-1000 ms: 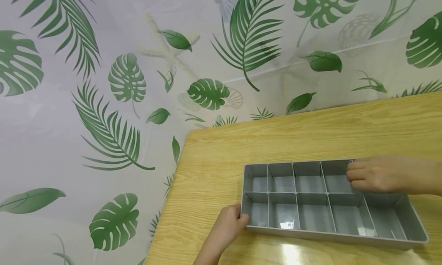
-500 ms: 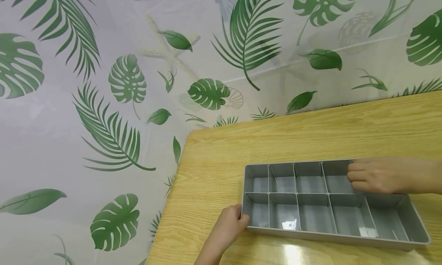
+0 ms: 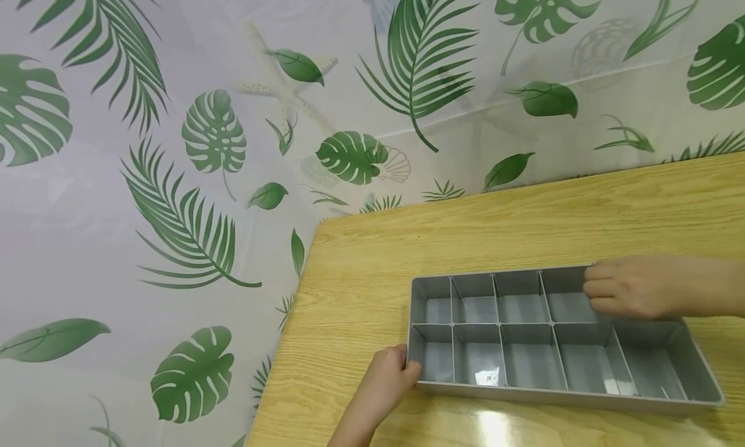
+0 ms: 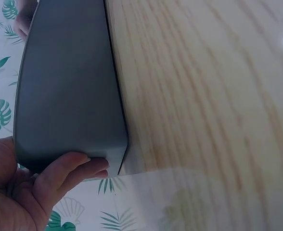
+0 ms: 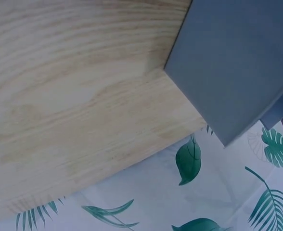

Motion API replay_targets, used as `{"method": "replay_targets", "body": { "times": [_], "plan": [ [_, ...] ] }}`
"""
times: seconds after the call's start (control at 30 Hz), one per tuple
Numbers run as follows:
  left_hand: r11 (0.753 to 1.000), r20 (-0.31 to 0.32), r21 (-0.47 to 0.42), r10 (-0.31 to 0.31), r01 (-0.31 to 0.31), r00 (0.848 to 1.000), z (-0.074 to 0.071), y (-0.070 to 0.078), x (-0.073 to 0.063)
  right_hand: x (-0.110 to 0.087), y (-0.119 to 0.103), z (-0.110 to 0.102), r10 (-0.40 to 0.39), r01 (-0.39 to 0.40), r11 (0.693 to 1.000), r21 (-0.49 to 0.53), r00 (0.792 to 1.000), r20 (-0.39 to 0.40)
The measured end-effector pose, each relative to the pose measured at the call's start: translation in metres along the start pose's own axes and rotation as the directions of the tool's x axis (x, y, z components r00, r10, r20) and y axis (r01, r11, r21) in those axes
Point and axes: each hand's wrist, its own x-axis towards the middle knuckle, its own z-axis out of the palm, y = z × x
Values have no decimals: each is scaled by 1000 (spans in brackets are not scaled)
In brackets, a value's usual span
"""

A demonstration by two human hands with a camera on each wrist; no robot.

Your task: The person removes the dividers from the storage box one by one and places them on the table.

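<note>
A long grey, plastic-looking compartmented tray [image 3: 559, 399] is set near the left edge of the yellow wood-grain desk [image 3: 361, 266]. Its left end is gripped by the left hand [image 3: 381, 379]; what is held by the curled right hand [image 3: 634, 288] cannot be told. Presumably light, stiff and slick, it is best held at both ends.

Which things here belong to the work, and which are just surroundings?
In the work:
gray divided tray
left fingers, gripping the tray's end
right fingers, curled over its far side

Just surroundings:
wooden table, beneath the tray
leaf-printed backdrop
</note>
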Motion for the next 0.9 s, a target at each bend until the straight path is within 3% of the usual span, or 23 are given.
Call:
{"method": "replay_targets", "body": {
  "times": [0.17,0.57,0.9],
  "plan": [
    [1000,1,1,3,-3,1000,-1,1,1,4,7,-10,-9,9,1000,1,999,-37],
    [1000,6,-14,-10,10,1000,-2,3,1,19,25,-49,-2,3,999,48,1000,-27],
    [1000,12,-10,-8,8,1000,-2,3,1,14,42,-76,53,-53,998,21,999,-12]
  ]
}}
